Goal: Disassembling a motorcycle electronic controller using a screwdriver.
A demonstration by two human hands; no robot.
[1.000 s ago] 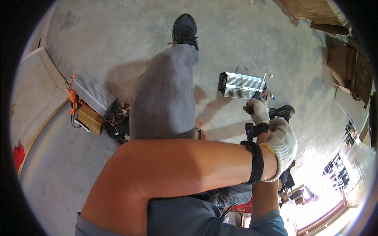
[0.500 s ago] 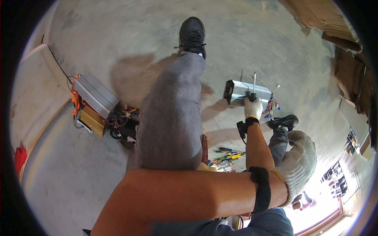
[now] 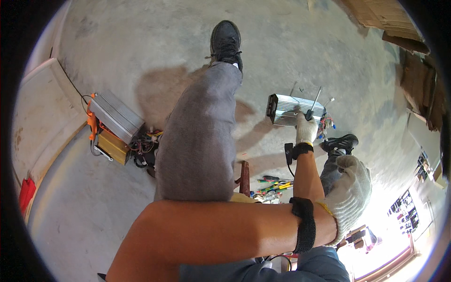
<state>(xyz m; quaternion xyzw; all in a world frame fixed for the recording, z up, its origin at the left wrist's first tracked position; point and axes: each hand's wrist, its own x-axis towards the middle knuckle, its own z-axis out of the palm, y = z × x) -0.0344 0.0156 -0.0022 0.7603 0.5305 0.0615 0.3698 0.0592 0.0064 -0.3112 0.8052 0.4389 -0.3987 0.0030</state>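
Observation:
A screwdriver (image 3: 315,102) with a dark handle and a bare metal shaft is held in my right hand (image 3: 307,129), which wears a white knit glove. The shaft leans up and to the right over a silver ribbed metal box (image 3: 291,105). From the box's right end hang loose coloured wires with connectors (image 3: 327,124). My left forearm crosses in front of my right arm. At its end my left hand (image 3: 350,190), gloved too, is closed with curled fingers; whatever it may hold is hidden.
Pliers and other hand tools (image 3: 277,184) lie on the floor near a reddish-brown metal leg (image 3: 244,178). To the left, another silver ribbed box (image 3: 116,115) leans on a gold one (image 3: 112,146) among wires. Cardboard (image 3: 385,19) lies at the upper right; a pale board (image 3: 49,113) stands at the left.
The screwdriver has tipped from nearly upright to leaning right, and my right hand has shifted slightly right over the box. My left hand has moved a little to the left.

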